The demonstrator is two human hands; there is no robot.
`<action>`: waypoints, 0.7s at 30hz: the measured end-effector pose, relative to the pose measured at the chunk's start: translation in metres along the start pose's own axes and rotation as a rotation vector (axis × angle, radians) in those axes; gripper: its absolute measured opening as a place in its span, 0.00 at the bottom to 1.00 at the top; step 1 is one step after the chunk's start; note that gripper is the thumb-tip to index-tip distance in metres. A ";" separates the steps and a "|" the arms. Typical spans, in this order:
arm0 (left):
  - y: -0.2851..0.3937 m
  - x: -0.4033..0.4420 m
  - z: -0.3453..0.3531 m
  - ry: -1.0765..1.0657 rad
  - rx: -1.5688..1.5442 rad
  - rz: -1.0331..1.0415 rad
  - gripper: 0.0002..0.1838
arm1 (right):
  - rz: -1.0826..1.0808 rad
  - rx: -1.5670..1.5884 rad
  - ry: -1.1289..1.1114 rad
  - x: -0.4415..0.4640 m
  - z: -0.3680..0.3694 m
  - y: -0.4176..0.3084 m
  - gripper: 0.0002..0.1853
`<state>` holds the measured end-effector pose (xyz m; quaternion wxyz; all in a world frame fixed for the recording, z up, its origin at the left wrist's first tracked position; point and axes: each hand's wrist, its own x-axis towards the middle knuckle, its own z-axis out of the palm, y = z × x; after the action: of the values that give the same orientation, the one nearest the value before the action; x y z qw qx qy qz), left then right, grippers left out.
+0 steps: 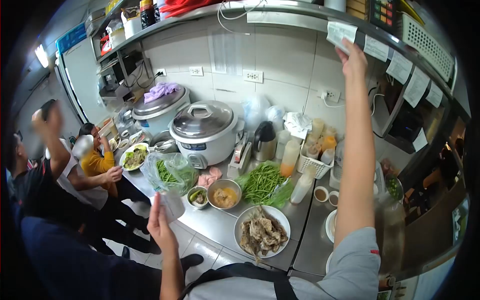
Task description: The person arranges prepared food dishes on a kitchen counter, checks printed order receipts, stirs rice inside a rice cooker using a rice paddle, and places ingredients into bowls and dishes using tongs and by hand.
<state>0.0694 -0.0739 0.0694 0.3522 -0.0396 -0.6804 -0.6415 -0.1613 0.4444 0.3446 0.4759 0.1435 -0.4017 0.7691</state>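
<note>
My right hand (354, 56) is raised to the shelf edge, its fingers closed on a paper slip (342, 34) at the left end of a row of hanging slips. Lower left, my left hand (162, 225) pinches another small paper slip (172, 206) above the floor beside the counter. On the steel counter, a plate of fried fish (261, 232) lies in front of me. Behind it are a metal bowl with brown food (224, 194), a smaller bowl (198, 197) and a heap of green beans (263, 183).
Two large cookers (204, 131) stand against the tiled wall. Sauce bottles (290, 157) and a white basket (314, 165) are at the counter's right. Several people stand along the left, one reaching toward a plate of food (135, 157). A metal shelf (285, 16) runs overhead.
</note>
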 end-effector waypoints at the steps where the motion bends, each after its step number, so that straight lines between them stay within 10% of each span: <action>1: -0.006 0.002 -0.005 0.038 -0.080 -0.031 0.21 | 0.000 -0.001 0.010 0.007 0.002 -0.005 0.21; 18: -0.036 0.032 -0.043 -0.002 -0.178 -0.142 0.27 | -0.215 -0.368 -0.145 0.029 0.000 -0.022 0.18; 21: -0.030 0.049 -0.049 0.022 -0.432 -0.074 0.32 | -0.348 -0.905 -0.133 0.015 -0.027 -0.033 0.22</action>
<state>0.0388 -0.1428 0.0663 0.3195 -0.0822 -0.5242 -0.7851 -0.1364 0.4817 0.3528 0.5853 0.0364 -0.6952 0.4157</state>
